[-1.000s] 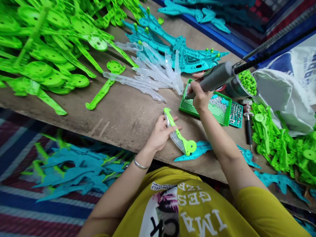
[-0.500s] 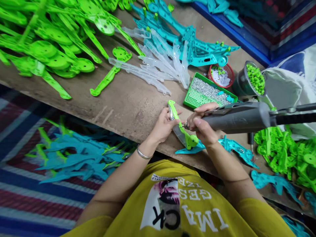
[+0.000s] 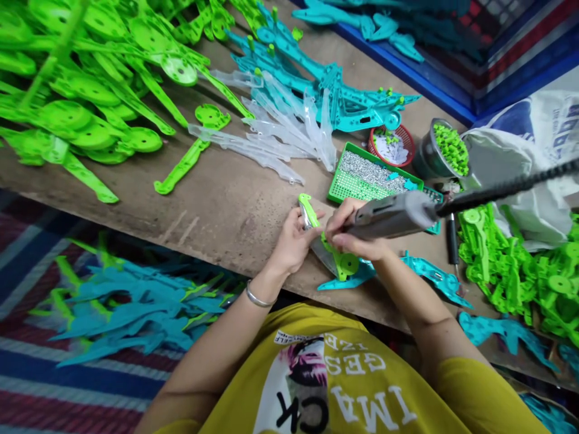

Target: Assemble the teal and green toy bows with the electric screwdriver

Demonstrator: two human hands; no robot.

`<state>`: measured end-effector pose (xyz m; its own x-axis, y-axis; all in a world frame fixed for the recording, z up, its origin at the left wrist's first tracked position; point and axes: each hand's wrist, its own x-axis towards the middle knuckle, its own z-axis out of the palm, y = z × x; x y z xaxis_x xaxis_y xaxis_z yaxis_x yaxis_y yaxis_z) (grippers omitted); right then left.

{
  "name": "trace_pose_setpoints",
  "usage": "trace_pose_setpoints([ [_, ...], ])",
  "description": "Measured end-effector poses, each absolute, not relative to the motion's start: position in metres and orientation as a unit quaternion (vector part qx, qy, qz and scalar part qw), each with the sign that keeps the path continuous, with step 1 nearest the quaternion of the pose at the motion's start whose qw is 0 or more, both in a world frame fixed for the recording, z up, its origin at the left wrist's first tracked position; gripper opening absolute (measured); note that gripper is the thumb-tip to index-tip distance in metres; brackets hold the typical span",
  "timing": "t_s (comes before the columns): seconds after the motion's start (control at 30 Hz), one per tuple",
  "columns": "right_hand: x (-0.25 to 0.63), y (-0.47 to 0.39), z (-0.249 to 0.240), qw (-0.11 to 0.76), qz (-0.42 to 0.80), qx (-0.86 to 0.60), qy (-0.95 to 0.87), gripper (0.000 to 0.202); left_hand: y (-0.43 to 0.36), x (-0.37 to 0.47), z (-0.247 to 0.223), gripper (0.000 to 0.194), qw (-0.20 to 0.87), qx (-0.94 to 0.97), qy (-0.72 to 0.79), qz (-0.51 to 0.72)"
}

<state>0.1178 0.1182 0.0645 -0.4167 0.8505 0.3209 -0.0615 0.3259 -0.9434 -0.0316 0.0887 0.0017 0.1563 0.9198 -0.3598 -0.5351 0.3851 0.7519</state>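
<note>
My left hand [image 3: 290, 242] is closed on a bright green plastic handle-shaped part [image 3: 347, 265] with a clear, blade-like piece along it, steadying it near the table edge. My right hand [image 3: 362, 246] is wrapped round a grey power screwdriver [image 3: 391, 216] with a dark cord trailing to the right. The driver's tip points down at the middle of the green part, but my fingers hide the tip and the contact. Beneath the green part's round end lies a teal plastic piece [image 3: 330, 284]. Just beyond my right hand is a green basket of small metal screws [image 3: 355, 191].
Green parts [image 3: 85, 120] heap at the left, with translucent strips [image 3: 289, 132] and teal frames [image 3: 335, 90] beyond. A red basket [image 3: 392, 144], a metal cup of green bits [image 3: 434, 154] and a white sack [image 3: 502, 150] stand right. Another screwdriver [image 3: 452, 238] lies beside more green parts.
The power screwdriver has swung more upright, its cord end rising, and my right hand has come closer over the green part. The whole view has shifted slightly.
</note>
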Motion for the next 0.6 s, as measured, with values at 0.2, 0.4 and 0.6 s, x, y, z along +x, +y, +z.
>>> trace_pose_setpoints([
  [0.2, 0.121, 0.182, 0.069, 0.662, 0.343, -0.419, -0.518, 0.039, 0.087, -0.032, 0.01, 0.065, 0.735, 0.227, 0.435, 0.468],
  [0.4, 0.116, 0.224, 0.049, 0.66, 0.287, -0.457, -0.522, 0.042, 0.086, -0.033, 0.012, 0.071, 0.725, 0.256, 0.438, 0.466],
  [0.6, 0.114, 0.231, 0.042, 0.669, 0.294, -0.455, -0.509, 0.037, 0.085, -0.034, 0.009, 0.073, 0.73, 0.261, 0.434, 0.46],
])
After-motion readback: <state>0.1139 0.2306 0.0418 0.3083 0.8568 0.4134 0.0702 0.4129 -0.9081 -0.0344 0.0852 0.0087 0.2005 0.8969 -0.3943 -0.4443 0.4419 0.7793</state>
